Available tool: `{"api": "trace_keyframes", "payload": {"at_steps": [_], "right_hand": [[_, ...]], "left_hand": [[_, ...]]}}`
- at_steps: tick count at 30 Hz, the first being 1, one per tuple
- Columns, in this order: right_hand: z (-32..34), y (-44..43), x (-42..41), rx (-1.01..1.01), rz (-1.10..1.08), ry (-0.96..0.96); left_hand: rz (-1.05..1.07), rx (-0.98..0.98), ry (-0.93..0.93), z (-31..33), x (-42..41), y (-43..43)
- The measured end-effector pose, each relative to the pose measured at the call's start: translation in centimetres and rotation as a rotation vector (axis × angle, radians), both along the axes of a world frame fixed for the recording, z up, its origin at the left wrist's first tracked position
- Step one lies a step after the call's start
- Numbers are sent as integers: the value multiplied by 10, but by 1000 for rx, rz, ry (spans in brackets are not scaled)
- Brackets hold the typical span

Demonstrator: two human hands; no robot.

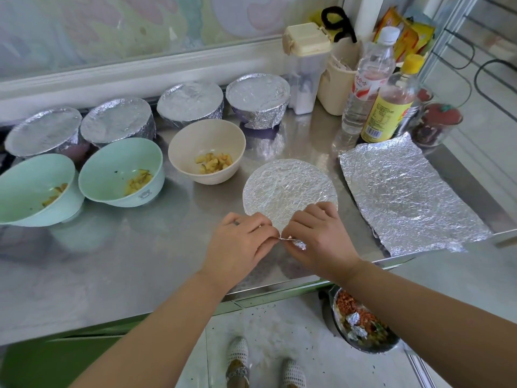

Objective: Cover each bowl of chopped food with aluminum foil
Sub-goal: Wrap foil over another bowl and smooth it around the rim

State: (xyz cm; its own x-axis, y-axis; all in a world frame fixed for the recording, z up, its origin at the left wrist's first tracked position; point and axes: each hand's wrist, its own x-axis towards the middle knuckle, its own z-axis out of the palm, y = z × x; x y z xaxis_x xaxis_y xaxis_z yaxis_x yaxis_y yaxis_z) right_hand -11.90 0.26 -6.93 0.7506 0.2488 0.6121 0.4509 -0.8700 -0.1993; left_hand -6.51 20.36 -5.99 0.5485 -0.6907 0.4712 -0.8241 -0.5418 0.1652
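**Fifth bowl: foil edge being crimped, three bowls uncovered**

- Steel counter (126,261), brushed and reflective, is carrying everything.
- Spare foil sheet (405,191) is lying flat at the right end, roughly rectangular and heavily crinkled, with ragged edges.
- Four capped bowls are sitting in a row along the back: far-left capped bowl (42,133), second capped bowl (117,120), third capped bowl (190,100), fourth capped bowl (257,93). On each, the foil is stretching flat across the top and folding down the sides.
- Three smooth round bowls are standing open in front of that row: left mint bowl (25,180), right mint bowl (112,163), beige bowl (201,138). Each is holding a small heap of yellowish chopped pieces (214,163).
- Front bowl (288,189) is sitting near the counter's front edge, between the beige bowl and the spare sheet. A wrinkled foil disc is hiding its top completely.
- Left hand (240,242) is curling at the near rim, fingertips pinching the foil edge.
- Right hand (319,239) is facing it, almost touching, fingers curling in and pinching the same edge.
- Crumpled foil tab (299,243) is sticking out under the right thumb.
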Motion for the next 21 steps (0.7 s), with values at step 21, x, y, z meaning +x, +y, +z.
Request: {"api": "trace_keyframes", "payload": {"at_steps": [21], "right_hand": [[21, -20, -3, -75, 39, 174]], "left_hand": [[32, -1, 85, 6, 11, 19]]}}
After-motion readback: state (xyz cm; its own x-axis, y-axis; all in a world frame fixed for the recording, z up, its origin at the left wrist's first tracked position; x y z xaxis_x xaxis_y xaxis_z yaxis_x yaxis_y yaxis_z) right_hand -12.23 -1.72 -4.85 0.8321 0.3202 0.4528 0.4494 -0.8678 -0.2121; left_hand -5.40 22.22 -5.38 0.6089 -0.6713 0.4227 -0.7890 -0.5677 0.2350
